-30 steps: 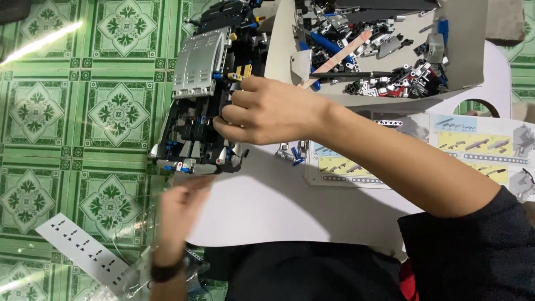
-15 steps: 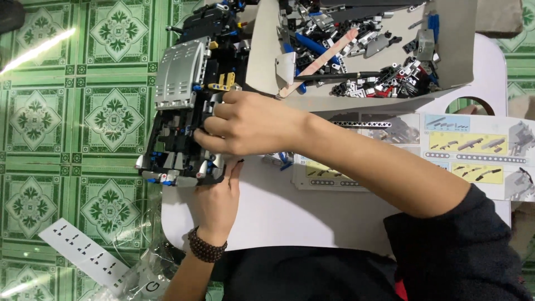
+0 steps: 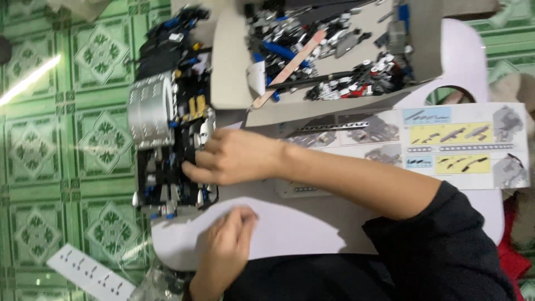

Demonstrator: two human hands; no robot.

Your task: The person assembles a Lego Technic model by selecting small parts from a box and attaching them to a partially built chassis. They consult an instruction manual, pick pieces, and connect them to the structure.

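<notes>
1. The right hand [image 3: 234,156] lies across the black brick-built vehicle model [image 3: 167,128], its fingers curled over the model's near edge and pressing on the black frame. It grips no loose piece that can be seen; whether a small part sits under the fingertips cannot be told.
2. The left hand [image 3: 228,239] rests on the white board [image 3: 290,234] just beside the model's lower end. Its fingers are loosely bent and blurred, so what it holds, if anything, cannot be told.
3. The model lies half on the green patterned floor tiles [image 3: 61,145] and half on the edge of the white board. A silver ribbed panel [image 3: 147,111] covers its outer side, with yellow pieces near the middle and blue bits along the frame.
4. Touching the model's upper end stands an open cardboard box [image 3: 231,61], filled with loose black, grey, blue and white parts, and a long tan stick [image 3: 290,67] lies aslant among them.
5. An instruction booklet [image 3: 462,145] lies open on the board beyond the right forearm, showing yellow and blue step panels.
6. A white strip of paper [image 3: 89,273] lies on the floor near the left hand.
</notes>
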